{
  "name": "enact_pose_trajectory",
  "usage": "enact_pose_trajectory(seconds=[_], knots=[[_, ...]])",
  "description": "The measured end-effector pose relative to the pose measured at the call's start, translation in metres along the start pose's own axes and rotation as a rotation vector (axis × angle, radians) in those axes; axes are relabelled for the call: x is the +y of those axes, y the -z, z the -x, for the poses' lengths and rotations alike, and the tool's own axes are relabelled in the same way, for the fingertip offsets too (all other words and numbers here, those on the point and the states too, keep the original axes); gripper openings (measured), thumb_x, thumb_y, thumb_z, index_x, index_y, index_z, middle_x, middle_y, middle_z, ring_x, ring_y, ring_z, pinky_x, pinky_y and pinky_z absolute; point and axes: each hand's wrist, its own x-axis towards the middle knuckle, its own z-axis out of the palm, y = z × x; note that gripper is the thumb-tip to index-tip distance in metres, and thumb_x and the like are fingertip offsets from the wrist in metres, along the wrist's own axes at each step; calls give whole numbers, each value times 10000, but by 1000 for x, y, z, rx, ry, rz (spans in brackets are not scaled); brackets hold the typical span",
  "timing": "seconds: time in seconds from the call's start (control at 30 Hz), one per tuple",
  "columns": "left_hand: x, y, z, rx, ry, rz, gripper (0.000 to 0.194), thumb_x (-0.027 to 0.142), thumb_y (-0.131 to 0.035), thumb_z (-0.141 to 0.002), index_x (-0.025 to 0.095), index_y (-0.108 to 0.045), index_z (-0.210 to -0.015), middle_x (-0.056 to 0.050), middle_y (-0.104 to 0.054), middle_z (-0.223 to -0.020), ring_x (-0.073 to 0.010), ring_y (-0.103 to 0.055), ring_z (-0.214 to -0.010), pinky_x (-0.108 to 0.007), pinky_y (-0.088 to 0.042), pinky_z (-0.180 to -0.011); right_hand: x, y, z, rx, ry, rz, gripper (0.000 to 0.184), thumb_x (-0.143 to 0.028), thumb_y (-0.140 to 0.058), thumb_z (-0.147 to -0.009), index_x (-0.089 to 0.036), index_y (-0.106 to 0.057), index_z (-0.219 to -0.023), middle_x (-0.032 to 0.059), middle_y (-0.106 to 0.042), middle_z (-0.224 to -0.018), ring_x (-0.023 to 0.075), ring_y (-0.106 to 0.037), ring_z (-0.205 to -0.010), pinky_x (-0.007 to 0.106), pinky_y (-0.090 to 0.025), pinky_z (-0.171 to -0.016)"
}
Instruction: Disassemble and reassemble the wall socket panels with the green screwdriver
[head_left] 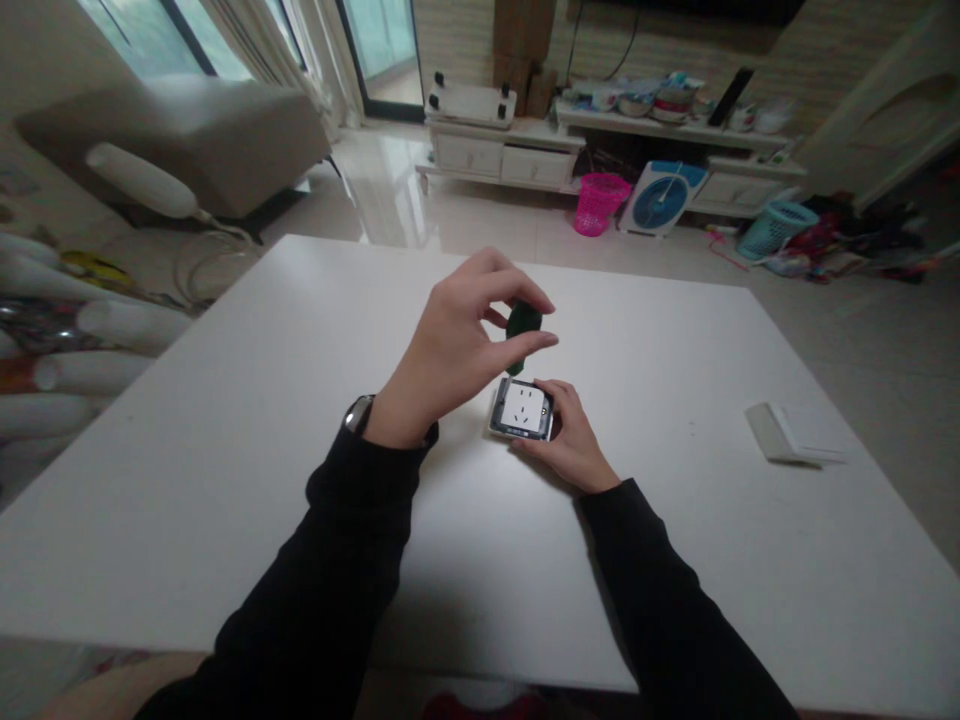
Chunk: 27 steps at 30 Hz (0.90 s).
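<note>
We count one white tabletop [225,450] under the socket, stretching to every side of it. Well beyond the socket, on the floor to its far right, we see one blue-and-white fan [661,197] and one pink basket [600,203]. Two hands are at the socket. The right hand [566,440] grips its right side, thumb along the near edge and fingers at the far edge. The left hand [461,340], above and left of the socket, has its thumb and fingers closed around a green handle. One pale folded piece [795,435] lies well to the socket's right. The one socket [523,407] sits face up, roughly square, with its upper pair of slots toward the tabletop's far edge. Smallest is one screwdriver [523,325], its long axis steep, handle up, shaft pointing down at the socket's far left corner; we cannot tell whether its tip touches.
</note>
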Motion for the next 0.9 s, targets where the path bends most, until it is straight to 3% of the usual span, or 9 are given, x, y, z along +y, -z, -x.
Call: enact_pose_trajectory(seconds=[0.1,0.3,0.47,0.57,0.67,0.9], knots=[[-2,1,1,13,11,26,162,166,-749,-835,209,-766,-990,-53,-742,-1056,-213,-736,-972,-319,-668,-777,1,0,0,3,-5,-10,848,-265,-927,-630,-324,-536,-1381,89,-509,-1377,328,-514,-1320,562,-451,-1163],[0,3,2,-108,0,25,345,81,-593,-874,213,-746,-1154,-51,-767,-1141,-224,-726,-1077,-406,-633,-970,6,1,0,4,12,6,852,-272,-924,-634,-320,-533,-1389,90,-511,-1377,327,-522,-1311,552,-466,-1145],[2,0,1,-40,-24,-4,264,141,-702,-836,215,-772,-1079,-56,-750,-1115,-220,-725,-1037,-337,-653,-848,3,0,0,7,15,5,841,-290,-924,-639,-322,-532,-1383,94,-508,-1375,334,-520,-1313,563,-464,-1145],[2,-2,0,38,16,-7,190,215,-820,-786,209,-782,-972,-59,-729,-1043,-208,-729,-934,-319,-662,-749,0,0,-1,3,11,6,849,-277,-928,-635,-325,-530,-1383,90,-506,-1376,329,-518,-1318,559,-458,-1157],[4,-3,-1,91,65,11,143,216,-832,-785,203,-788,-920,-49,-743,-952,-201,-736,-874,-326,-668,-729,-1,0,-1,-1,1,9,847,-271,-926,-634,-331,-531,-1381,86,-508,-1381,328,-518,-1322,561,-455,-1163],[0,1,1,-41,94,108,291,92,-667,-858,216,-793,-1090,-60,-788,-1144,-243,-745,-1096,-359,-670,-874,4,2,0,5,9,14,849,-303,-932,-634,-321,-531,-1382,95,-511,-1374,335,-515,-1321,571,-452,-1157]])
